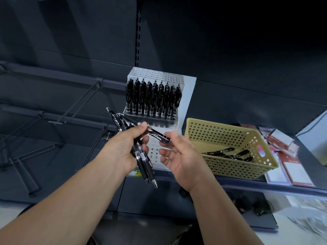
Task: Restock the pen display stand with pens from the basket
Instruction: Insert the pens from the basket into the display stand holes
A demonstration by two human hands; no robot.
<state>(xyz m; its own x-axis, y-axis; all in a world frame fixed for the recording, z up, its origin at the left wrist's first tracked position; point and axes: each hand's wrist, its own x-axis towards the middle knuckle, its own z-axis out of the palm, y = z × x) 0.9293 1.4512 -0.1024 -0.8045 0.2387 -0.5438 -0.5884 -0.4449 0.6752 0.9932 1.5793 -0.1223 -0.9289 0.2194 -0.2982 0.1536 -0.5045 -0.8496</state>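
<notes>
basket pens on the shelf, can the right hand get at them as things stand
Probably yes. The right hand hangs open just left of the yellow basket, whose top is uncovered, and the loose pens lie in plain view on its floor. Only the basket's left wall needs clearing.

The pens (141,161) are glossy black plastic with clear barrels and shiny metal tips. The stand (187,96) looks like smooth, frosted plastic, full of holes. The basket (212,133) is matt yellow plastic, and the shelf (247,185) is dark matt metal.
</notes>
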